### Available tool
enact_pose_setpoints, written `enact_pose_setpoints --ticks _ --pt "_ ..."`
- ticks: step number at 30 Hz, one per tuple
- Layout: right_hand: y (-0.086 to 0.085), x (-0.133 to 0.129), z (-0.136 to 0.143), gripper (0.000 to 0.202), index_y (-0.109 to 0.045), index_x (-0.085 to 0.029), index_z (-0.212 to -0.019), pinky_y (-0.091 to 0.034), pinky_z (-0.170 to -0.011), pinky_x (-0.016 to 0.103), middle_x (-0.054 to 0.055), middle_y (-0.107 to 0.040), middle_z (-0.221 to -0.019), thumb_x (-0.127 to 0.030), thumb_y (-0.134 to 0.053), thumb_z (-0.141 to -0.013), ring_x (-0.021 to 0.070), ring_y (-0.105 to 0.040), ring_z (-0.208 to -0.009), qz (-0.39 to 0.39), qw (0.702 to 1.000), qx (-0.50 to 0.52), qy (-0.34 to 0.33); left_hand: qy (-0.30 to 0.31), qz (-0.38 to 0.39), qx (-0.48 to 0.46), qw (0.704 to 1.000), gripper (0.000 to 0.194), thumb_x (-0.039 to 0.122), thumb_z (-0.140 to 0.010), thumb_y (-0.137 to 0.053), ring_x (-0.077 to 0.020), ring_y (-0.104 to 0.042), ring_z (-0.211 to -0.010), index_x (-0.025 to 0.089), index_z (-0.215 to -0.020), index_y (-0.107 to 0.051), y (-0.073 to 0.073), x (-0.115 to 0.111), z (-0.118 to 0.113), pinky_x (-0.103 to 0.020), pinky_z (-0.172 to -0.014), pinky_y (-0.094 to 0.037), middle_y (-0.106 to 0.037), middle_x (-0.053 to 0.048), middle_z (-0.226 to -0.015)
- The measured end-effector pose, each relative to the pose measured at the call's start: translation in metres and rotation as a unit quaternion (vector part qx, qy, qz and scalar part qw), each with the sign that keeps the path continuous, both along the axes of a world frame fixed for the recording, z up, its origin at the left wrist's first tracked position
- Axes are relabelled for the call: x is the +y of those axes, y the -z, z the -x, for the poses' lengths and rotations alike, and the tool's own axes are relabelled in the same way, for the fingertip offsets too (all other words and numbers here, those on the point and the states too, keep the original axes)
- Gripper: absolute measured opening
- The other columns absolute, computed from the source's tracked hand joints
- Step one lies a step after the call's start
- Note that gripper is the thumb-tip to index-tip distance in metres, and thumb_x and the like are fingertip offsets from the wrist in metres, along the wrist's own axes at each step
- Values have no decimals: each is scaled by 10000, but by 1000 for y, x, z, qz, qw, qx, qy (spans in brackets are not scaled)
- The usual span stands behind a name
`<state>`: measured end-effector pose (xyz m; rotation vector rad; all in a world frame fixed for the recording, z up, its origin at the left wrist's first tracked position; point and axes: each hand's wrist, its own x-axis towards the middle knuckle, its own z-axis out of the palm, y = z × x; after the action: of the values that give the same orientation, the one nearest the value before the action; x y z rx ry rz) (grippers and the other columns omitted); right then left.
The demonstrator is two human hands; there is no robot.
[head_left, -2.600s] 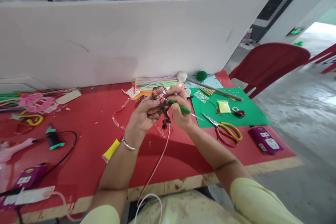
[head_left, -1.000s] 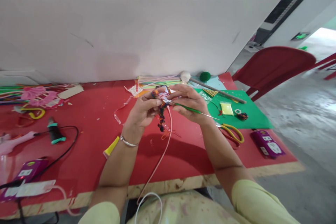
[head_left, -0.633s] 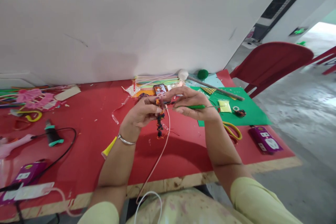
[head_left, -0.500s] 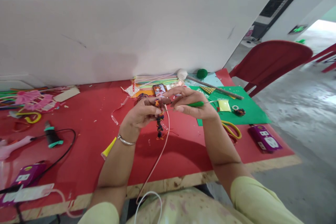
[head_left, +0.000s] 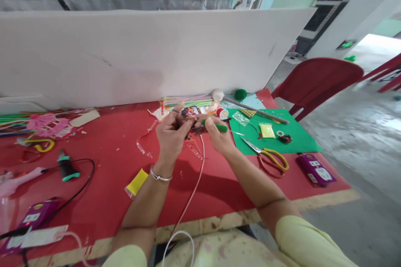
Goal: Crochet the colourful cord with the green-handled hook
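My left hand (head_left: 172, 133) pinches a dark yarn piece with orange bits (head_left: 188, 122), mostly covered by the fingers. My right hand (head_left: 219, 135) is closed round a green-handled tool (head_left: 221, 126), whose thin metal end points right. The fingertips of both hands nearly meet at the yarn piece. Beneath them hangs a pale pink cord (head_left: 200, 171) that runs down to the table's front edge. Just behind the hands lies a phone (head_left: 196, 110) with a lit screen.
Scissors (head_left: 266, 154) and a purple box (head_left: 315, 169) lie right; a green sheet (head_left: 300, 142) holds small packets. A yellow packet (head_left: 137, 182) lies near my left forearm. Further left are a teal-black tool (head_left: 66, 167) and pink glue gun (head_left: 21, 181). A white board (head_left: 140, 54) stands behind.
My right hand has come down and turned, with the green handle now nearer the yarn piece. The hanging yarn is now mostly hidden. The scissors have come into full view. The camera view has shifted up.
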<state>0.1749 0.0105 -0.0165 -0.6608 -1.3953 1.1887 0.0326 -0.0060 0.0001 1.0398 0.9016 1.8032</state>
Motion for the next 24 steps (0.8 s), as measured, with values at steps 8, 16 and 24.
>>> enact_pose_setpoints --ticks 8,16,24 --pt "-5 -9 13 488 -691 -197 -811 -594 -578 256 -11 -652 -683 -661 -609 -939 128 -657 -599 17 998 19 53 119 81 -106 984 450 156 -643 -891 -25 -431 -450 222 -1081 -810 -14 -4 8 -151 -408 -334 -586 76 -634" --pt "-10 -18 -5 499 -653 -173 -702 -445 -452 218 -23 -598 -614 -622 -655 -919 89 -547 -471 46 998 -24 23 221 125 -115 960 507 42 -534 -753 8 -343 -431 171 -1021 -816 -20 -7 20 -151 -395 -230 -613 53 -712" --pt "-41 -25 -30 504 -622 -177 -684 -342 -471 222 -27 -544 -564 -554 -549 -1010 83 -452 -506 -85 973 -214 -29 214 69 -11 974 558 277 -596 -961 -25 -417 -473 147 -1114 -797 -21 -13 15 -164 -427 -278 -535 72 -618"
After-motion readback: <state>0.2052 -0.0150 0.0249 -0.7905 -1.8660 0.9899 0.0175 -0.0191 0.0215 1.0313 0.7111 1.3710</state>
